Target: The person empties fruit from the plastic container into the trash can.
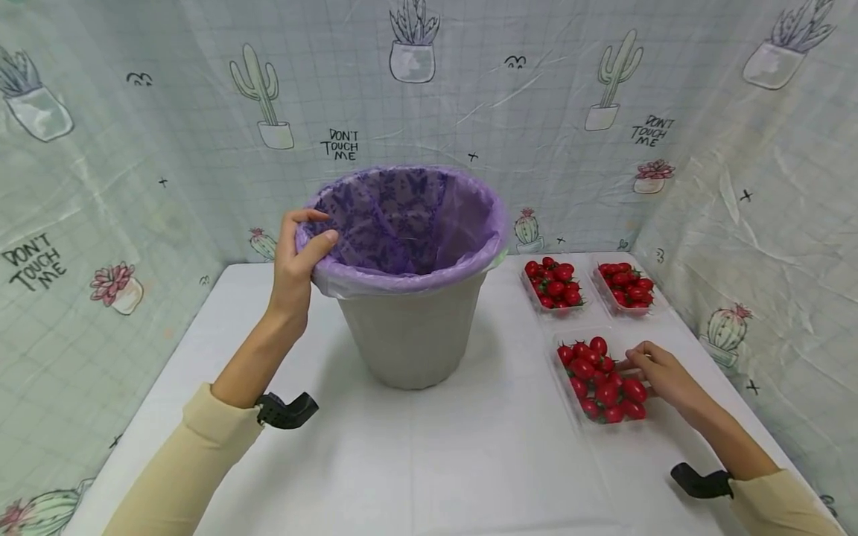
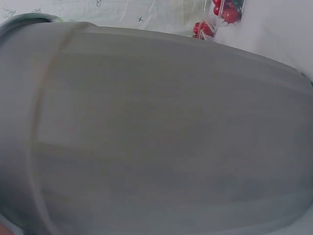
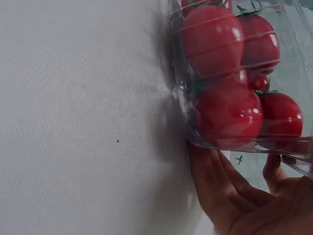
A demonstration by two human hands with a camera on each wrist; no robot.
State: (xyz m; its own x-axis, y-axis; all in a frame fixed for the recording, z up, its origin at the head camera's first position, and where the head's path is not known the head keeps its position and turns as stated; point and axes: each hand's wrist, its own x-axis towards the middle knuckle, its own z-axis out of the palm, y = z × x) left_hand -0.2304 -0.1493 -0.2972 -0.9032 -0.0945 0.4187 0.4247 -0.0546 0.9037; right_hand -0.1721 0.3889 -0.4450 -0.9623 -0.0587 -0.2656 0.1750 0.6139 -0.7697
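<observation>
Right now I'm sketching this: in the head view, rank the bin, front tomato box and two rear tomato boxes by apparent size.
1. Bin
2. Front tomato box
3. Left rear tomato box and right rear tomato box: too alike to rank

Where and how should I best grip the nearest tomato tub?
Probably by the right wall of the tub, coming from the right with fingers cupping it: that side faces your right hand, which touches it, while the tomatoes heaped inside offer no firm hold.
</observation>
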